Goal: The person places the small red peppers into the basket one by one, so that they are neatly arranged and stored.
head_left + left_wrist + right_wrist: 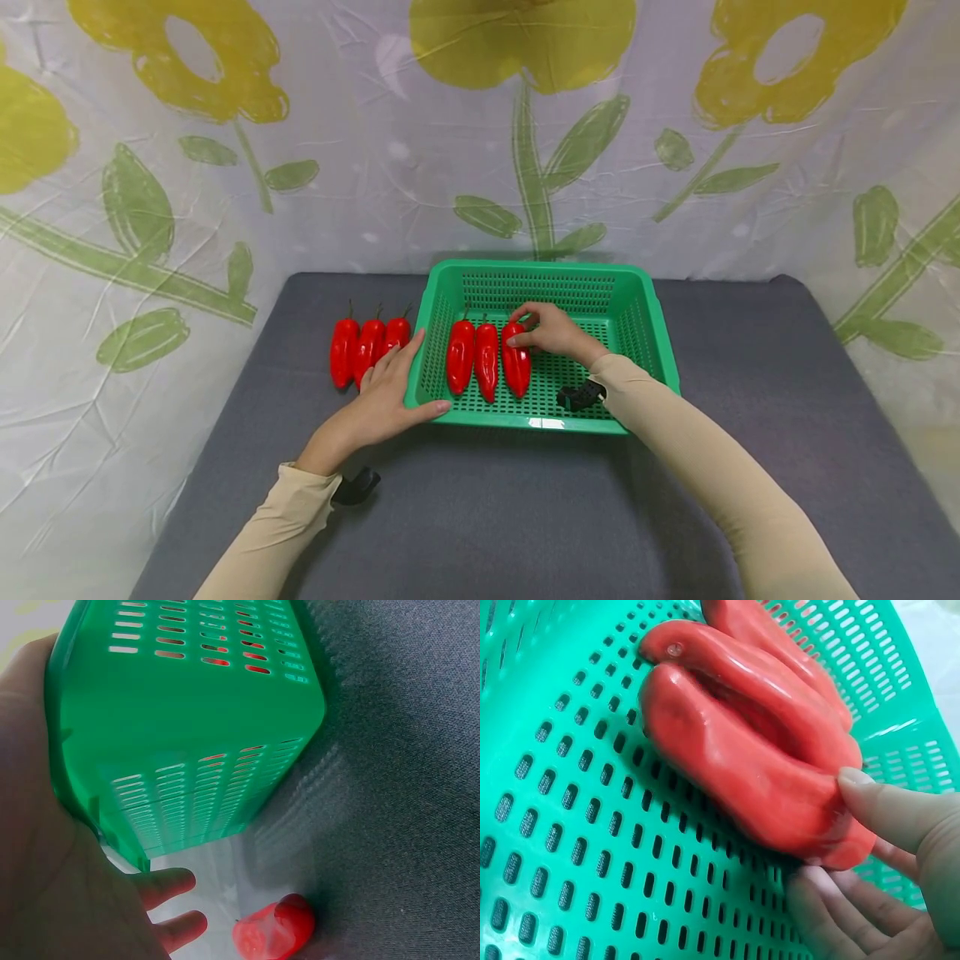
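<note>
In the head view, a green plastic basket (495, 422) with slotted walls holds three red chili peppers lying side by side. My right hand (555, 332) pinches the stem end of the rightmost chili pepper (517, 371), thumb on top and fingers beneath. Two more peppers, the middle one (487, 362) and the left one (461, 358), lie beside it. Against the basket's front left corner rests my left hand (384, 400), its fingers extended along the outside and its thumb across the front rim. The left wrist view shows the palm touching the basket's rim (64, 727).
Left of the basket, three more red peppers (343, 354) lie in a row on the grey table (480, 517); my left hand partly covers some. A white cloth (360, 192) with flower prints hangs behind the table. Each wrist wears a black device (357, 487).
</note>
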`<state>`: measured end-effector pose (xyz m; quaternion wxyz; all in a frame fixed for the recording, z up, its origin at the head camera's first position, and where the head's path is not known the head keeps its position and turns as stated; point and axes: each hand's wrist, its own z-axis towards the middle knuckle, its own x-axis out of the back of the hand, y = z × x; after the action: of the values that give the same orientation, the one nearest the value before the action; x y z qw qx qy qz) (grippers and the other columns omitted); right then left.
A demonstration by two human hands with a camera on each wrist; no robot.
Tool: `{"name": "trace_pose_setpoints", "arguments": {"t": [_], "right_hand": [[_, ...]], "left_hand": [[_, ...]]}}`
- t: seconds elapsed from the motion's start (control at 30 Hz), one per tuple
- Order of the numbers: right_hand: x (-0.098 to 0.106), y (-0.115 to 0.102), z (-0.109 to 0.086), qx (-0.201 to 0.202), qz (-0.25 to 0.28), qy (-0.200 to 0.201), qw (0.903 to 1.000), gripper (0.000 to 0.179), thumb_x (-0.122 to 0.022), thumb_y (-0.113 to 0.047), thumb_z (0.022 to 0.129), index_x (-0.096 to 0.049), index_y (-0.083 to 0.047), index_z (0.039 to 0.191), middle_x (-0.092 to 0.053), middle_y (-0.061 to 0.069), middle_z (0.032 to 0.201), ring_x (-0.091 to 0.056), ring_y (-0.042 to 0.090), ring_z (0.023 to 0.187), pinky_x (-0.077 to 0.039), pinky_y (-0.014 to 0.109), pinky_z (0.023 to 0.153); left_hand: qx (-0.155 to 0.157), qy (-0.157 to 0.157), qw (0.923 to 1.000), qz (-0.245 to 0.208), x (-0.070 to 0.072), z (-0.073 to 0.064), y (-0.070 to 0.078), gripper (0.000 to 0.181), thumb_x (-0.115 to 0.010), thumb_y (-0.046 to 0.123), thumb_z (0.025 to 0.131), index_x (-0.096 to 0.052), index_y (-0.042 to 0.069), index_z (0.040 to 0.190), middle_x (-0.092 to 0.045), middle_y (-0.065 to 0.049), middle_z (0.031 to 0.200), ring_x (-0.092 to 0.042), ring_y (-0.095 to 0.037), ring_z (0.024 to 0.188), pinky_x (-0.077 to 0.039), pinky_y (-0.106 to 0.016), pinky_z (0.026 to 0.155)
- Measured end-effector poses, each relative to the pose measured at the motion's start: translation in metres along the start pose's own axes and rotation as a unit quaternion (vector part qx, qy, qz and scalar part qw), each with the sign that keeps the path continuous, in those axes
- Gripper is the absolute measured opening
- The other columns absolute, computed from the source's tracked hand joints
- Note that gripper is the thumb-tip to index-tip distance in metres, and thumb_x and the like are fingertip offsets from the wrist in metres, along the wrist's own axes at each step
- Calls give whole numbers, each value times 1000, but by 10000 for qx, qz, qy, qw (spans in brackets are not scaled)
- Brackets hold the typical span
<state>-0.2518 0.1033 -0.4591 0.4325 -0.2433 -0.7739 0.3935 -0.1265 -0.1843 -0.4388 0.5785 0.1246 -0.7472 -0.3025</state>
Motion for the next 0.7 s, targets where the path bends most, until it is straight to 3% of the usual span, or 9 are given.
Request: {"name": "trace_pose_setpoints", "arguments": {"t": [0.17,0.43,0.7], "right_hand": [[0,0,0,-56,56,-44,10000,42,-75,-19,89,-60,-9,127,-60,19,127,-71,28,95,-61,36,80],[1,-1,0,0,-259,44,9997,42,-75,-25,89,-61,-12,126,-63,16,122,-67,23,82,-57,31,70],[1,-2,-1,34,-267,-22,9996,44,-73,-24,90,-59,-11,130,-62,16,123,-66,22,81,-57,31,71]], "left_hand": [[5,-14,10000,34,0,0,0,111,-65,68,81,7,36,158,-13,-7,167,-12,-38,153,-15,-73,114],[4,1,10000,33,0,1,-1,111,-66,67,81,7,35,158,-14,-8,167,-13,-39,152,-16,-73,114],[23,-21,10000,36,0,1,-1,111,-66,67,81,7,36,158,-14,-8,167,-12,-38,152,-15,-73,114]]}}
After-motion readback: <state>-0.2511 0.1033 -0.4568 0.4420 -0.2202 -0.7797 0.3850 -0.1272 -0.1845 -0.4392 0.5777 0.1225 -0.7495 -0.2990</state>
